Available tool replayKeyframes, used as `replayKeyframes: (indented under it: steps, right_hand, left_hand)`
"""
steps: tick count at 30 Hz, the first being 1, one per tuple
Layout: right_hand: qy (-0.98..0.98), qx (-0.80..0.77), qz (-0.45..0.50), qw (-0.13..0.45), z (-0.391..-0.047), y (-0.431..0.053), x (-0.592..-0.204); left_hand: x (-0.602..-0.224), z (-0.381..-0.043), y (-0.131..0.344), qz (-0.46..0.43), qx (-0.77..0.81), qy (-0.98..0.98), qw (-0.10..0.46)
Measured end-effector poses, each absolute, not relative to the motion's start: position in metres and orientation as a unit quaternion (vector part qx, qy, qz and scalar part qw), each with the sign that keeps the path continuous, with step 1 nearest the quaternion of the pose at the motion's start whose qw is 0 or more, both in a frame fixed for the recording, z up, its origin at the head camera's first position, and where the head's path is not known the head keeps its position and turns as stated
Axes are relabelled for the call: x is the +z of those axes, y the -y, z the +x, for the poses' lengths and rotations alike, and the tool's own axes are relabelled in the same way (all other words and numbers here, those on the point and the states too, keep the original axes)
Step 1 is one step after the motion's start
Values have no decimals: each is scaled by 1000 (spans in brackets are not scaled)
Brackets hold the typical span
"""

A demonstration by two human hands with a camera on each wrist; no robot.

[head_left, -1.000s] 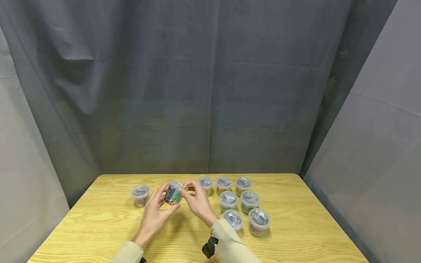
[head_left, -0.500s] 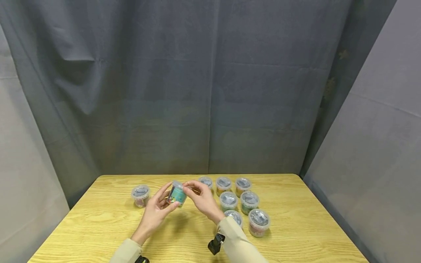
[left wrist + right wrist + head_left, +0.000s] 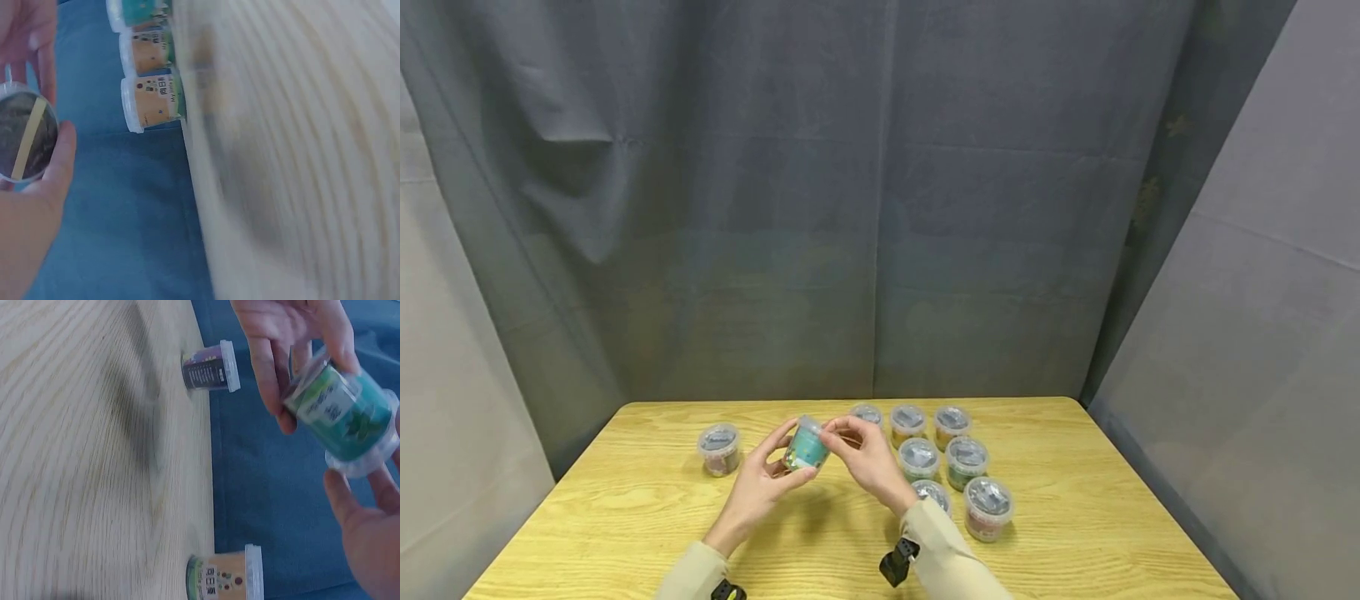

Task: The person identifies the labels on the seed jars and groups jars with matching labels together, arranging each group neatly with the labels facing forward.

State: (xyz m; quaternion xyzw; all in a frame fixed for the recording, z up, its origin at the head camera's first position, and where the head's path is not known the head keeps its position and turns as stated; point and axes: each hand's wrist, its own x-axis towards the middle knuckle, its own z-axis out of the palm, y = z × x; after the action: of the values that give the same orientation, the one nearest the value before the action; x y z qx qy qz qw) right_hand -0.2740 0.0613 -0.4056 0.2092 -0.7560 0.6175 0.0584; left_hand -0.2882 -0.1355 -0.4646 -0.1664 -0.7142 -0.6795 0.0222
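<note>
Above the table, a small plastic tub (image 3: 807, 447) with a teal label and a clear lid is held tilted between both hands. The left hand (image 3: 756, 489) grips it round its body near the base. At the lid's rim, the thumb and fingers of the right hand (image 3: 874, 468) pinch it. In the right wrist view, white print and a dark green plant picture show on the teal tub (image 3: 350, 422). Its dark bottom (image 3: 25, 134), crossed by a tan strip, faces the left wrist camera.
One purple-labelled tub (image 3: 206, 367) stands alone at the table's left; in the head view it is the lone tub (image 3: 719, 450). Several lidded tubs stand in rows on the right, among them an orange-labelled one (image 3: 156, 100). Grey curtains (image 3: 775, 208) hang behind the wooden table (image 3: 625, 517).
The tub has turned in the hands, so its teal side now faces the head camera instead of the dark printed side. Both hands have shifted slightly right.
</note>
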Motion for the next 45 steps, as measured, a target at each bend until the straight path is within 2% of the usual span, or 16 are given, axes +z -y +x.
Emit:
replayKeyframes:
  steps: [3,6,15,25,36,42,45]
  right_hand:
    - [757,614,221,44,-274,-66,-407]
    - [762,609,217,43,-274,-68,-411]
    - [782,588,187,92,-293,-68,-432]
    - [781,578,230,47,-295,-86,-433]
    - [794,559,230,58,-293,-100,-426]
    - [794,560,233,36,-300,-112,-430]
    - [811,536,231,43,-299,-116,-429]
  left_hand:
    - [-466,-290,138,-161,-699,697,-2]
    - [-467,-290,137,-166,-682,713,-1]
    - [-462,-287,122,-165,-534,821,116]
    - [-468,-286,117,-148,-624,767,38]
    - [-459,-289,98,-171,-512,834,115]
    - [-459,-293,93,-176,-543,816,90]
    - [-459,-295,93,-182,-546,814,72]
